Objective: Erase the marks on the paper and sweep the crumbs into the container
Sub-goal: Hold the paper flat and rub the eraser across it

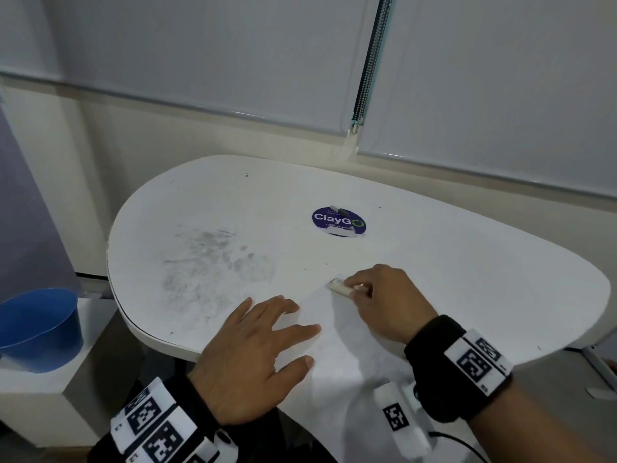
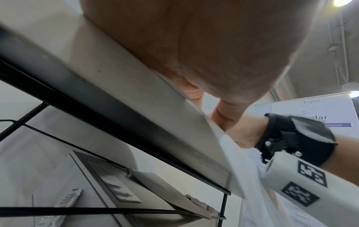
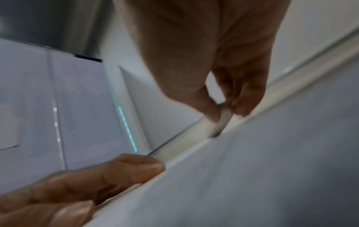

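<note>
A white sheet of paper (image 1: pixel 337 349) lies at the near edge of the white table (image 1: pixel 200 208), hanging over toward me. My left hand (image 1: pixel 263 345) lies flat on the paper's left side, fingers spread and straight. My right hand (image 1: pixel 377 295) pinches a white eraser (image 1: pixel 340 287) between thumb and fingers, its tip pressed on the paper's far corner. The right wrist view shows the eraser (image 3: pixel 223 121) held between my fingertips, tip down on the sheet, blurred. A blue container (image 1: pixel 40 329) stands low at the left, off the table.
Grey smudges (image 1: pixel 213 262) cover the table's left middle. A round purple ClayGo sticker (image 1: pixel 339 222) sits further back, with a small dark object (image 1: pixel 340 210) on it. Window blinds and a wall ledge run behind the table. The container rests on a white box (image 1: pixel 43 396).
</note>
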